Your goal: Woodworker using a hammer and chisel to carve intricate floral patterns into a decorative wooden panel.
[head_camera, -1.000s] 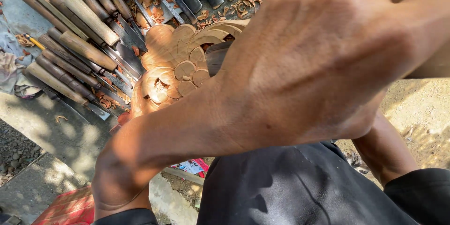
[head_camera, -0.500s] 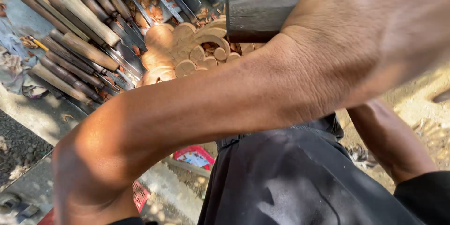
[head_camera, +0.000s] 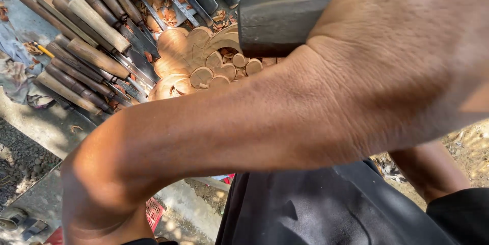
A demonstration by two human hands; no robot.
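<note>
Hand (head_camera: 407, 56): raised close to the camera, forearm crossing the view, clenched on dark mallet (head_camera: 280, 20); side unclear. Beneath: carved wood panel (head_camera: 198, 64), chisels (head_camera: 86, 46) crowding its left edge.

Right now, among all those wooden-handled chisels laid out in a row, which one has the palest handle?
The chisel with the cream-coloured handle, in the upper left of the row. The handles beside it are darker brown or grey-brown; this one is clearly lighter.

One bare forearm (head_camera: 265, 117) crosses the view (hand (head_camera: 407, 56) raised close).
</note>
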